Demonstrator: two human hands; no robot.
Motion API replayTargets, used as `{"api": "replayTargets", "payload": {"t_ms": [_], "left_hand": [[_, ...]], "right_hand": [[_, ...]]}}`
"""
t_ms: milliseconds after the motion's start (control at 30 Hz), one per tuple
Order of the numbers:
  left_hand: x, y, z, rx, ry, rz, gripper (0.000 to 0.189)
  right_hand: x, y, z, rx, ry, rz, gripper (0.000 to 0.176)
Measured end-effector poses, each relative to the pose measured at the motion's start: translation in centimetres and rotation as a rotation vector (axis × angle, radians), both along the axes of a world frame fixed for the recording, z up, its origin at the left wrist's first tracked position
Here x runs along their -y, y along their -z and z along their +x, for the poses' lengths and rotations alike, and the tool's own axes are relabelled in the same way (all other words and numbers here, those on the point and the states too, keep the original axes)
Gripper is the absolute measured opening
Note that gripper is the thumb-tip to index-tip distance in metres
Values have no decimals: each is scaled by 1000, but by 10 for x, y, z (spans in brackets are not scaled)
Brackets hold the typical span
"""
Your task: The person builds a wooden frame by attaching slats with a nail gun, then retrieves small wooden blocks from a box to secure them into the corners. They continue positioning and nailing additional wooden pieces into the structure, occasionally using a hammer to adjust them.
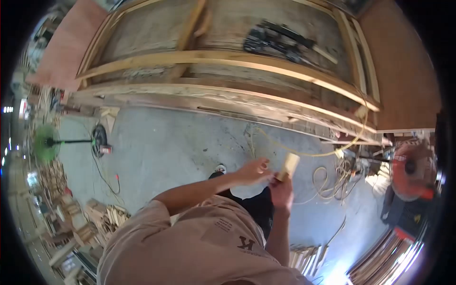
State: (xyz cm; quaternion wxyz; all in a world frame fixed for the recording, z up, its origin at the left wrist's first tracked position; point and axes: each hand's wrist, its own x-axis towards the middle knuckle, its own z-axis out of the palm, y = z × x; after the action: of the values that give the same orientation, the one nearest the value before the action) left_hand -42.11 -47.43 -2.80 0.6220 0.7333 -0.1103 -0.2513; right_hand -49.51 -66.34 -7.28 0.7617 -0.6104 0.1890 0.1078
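My right hand (282, 190) is closed around the lower end of a short, pale wooden block (289, 166), which points up and away from me. Just to the left of it is my left hand (256, 171), its fingers loosely bent and somewhat apart, with nothing visible in them. The fingertips are close to my right hand; blur hides whether they touch. Both hands are in front of my body, above the grey floor (166, 142).
Ahead is a large wooden frame (204, 58) with black tools (278, 40) lying inside it. A yellow hose (327, 154) runs down to coils on the floor. A red saw (411, 166) stands right, a green fan (46, 142) left. Wood pieces (97, 213) are piled lower left.
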Motion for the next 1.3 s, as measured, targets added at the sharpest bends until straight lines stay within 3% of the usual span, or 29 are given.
{"api": "replayTargets", "payload": {"t_ms": [33, 100, 167, 233, 300, 367, 400, 467, 533, 567, 667, 733, 800, 833, 900, 1000, 1067, 1133, 1300], "left_hand": [[-37, -1, 1, -200, -84, 102, 42], [-84, 2, 17, -234, -229, -90, 44], [-125, -23, 44, -163, -449, 84, 45], [-162, -28, 77, -255, -790, -124, 42], [-224, -5, 123, -23, -836, 339, 38], [-266, -1, 166, 271, -1111, 368, 39], [-291, 12, 187, 275, -1138, 400, 39], [-326, 28, 215, 265, -1165, 425, 39], [-341, 29, 222, 195, -1079, 673, 38], [-344, 26, 223, 227, -1001, 766, 35], [-341, 14, 219, 300, -1042, 976, 35], [-331, -2, 210, 358, -1053, 969, 37], [-333, -4, 206, 420, -1060, 968, 38], [-337, 5, 204, 376, -1019, 927, 41], [-342, 10, 204, 326, -975, 875, 43], [-346, 11, 209, 309, -984, 768, 44], [-348, 10, 207, 306, -978, 718, 45], [-350, 10, 209, 288, -996, 674, 45], [-352, 11, 223, 302, -1021, 650, 45]], "right_hand": [[-47, -27, 23, -174, 92, 662, 30], [-116, -56, 59, -160, -195, 484, 29], [-162, -63, 96, -232, -323, 462, 30], [-191, -67, 128, -87, -519, 62, 35], [-198, -65, 153, 46, -617, -76, 34], [-188, -71, 173, 10, -659, -20, 26], [-179, -67, 182, 5, -659, -17, 26], [-162, -58, 192, -187, -658, -138, 23], [-153, -72, 206, -250, -657, -190, 22], [-151, -77, 214, -265, -642, -174, 22], [-170, -86, 249, -275, -560, -89, 21], [-194, -83, 282, -311, -489, 36, 24], [-223, -76, 320, -280, -397, 334, 28], [-238, -70, 338, -285, -397, 327, 28], [-264, -56, 369, -394, -114, 509, 34], [-290, -41, 393, -526, 89, 497, 45], [-296, -27, 395, -494, 36, 517, 48], [-305, -27, 394, -447, 237, 488, 48], [-307, -40, 392, -409, 237, 441, 46]]}}
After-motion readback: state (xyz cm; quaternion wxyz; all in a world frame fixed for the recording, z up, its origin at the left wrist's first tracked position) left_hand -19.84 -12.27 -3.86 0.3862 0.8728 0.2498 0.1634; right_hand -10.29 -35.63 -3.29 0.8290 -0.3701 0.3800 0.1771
